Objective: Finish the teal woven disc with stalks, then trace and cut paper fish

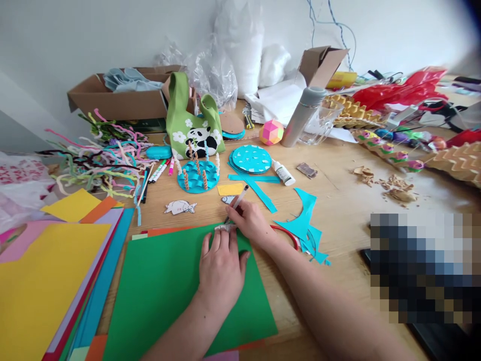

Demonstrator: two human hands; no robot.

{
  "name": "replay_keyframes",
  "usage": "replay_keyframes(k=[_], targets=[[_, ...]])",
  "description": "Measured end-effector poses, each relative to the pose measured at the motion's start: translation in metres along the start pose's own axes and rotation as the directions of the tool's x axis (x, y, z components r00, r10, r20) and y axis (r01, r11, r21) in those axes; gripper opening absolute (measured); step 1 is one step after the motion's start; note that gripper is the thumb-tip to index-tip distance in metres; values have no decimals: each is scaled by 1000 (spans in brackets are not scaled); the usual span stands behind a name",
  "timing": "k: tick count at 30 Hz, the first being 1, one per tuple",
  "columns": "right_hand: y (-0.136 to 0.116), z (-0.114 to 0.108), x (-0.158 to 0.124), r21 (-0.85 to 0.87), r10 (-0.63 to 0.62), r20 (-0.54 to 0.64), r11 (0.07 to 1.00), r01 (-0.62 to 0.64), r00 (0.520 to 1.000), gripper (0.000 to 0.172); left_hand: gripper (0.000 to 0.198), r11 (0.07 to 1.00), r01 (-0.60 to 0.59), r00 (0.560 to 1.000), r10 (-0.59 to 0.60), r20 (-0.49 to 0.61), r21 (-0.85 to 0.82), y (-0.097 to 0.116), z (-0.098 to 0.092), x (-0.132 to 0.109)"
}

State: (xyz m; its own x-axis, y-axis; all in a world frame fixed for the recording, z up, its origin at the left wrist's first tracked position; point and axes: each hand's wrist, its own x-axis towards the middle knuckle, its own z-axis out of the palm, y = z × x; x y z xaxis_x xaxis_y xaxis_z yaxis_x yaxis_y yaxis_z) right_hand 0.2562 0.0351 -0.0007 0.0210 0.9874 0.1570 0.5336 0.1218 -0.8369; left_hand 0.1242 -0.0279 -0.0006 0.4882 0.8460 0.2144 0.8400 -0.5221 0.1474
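A sheet of green paper (161,281) lies on top of other coloured sheets in front of me. My left hand (223,268) rests flat on it, fingertips pressing a small white paper cutout (224,228) at the sheet's far edge; most of the cutout is hidden. Beside it, my right hand (250,220) is closed round a pen (241,194), its tip down near the cutout. Just beyond the hands are a small fish-like cutout (227,199) and a yellow paper strip (230,189). A white animal-shaped cutout (180,207) lies farther left.
Coloured paper (56,281) is stacked at left, below a heap of pipe cleaners (116,150). Blue scraps (302,213) partly cover red-handled scissors (289,233). Behind stand a glue bottle (283,173), blue discs (251,158), a panda bag (193,128) and a thermos (303,118).
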Motion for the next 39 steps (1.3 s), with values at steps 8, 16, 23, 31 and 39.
replay_keyframes(k=[8, 16, 23, 31, 39], targets=[[-3, 2, -2, -62, -27, -29, 998, 25, 999, 14, 42, 1000, 5, 1000, -5, 1, -2, -1, 0, 0], [-5, 3, -3, -100, -15, 23, 995, 17, 1000, 8, 36, 1000, -2, 1000, 2, 15, -18, -1, 1, -1], [-5, 2, -2, -84, 21, 60, 996, -16, 998, 9, 38, 1000, -2, 1000, 2, 12, -11, -1, 0, -1], [-3, 2, -1, -85, 22, 44, 996, -18, 999, 10, 40, 1000, 0, 1000, 0, 14, -11, 0, -1, 0], [0, 4, 0, -108, 12, 21, 994, -10, 1000, 9, 41, 1000, 2, 1000, -2, 26, -2, 0, -1, 1]])
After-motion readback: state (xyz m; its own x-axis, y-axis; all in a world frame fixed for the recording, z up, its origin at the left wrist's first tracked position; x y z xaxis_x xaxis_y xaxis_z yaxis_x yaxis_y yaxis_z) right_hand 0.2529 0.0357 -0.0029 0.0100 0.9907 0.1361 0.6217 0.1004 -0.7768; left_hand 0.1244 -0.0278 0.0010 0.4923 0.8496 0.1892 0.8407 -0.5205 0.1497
